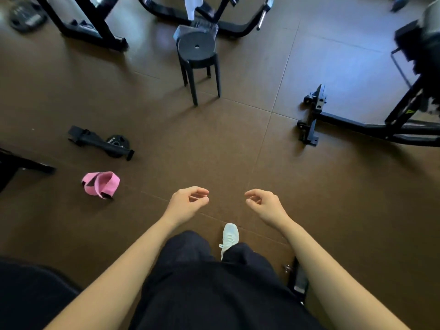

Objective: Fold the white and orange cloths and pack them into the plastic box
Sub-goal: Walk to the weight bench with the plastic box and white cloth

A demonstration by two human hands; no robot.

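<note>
A gym is indicated. A black machine frame (352, 126) is seen ahead and outward of the right hand (264, 203), and another frame (100, 27) stands far ahead of the left hand (188, 201). A weight plate (25, 19) lies far ahead and outward of that hand. A small plate (114, 145) is nearer, and a pink strap (101, 184) lies outward of it. Brown floor tiles (214, 144) are laid throughout.

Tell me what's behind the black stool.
A clear plastic box shows just behind the stool, which hides its lower part. A white cloth hangs above the box. Whether anything lies inside the box cannot be told.
</note>
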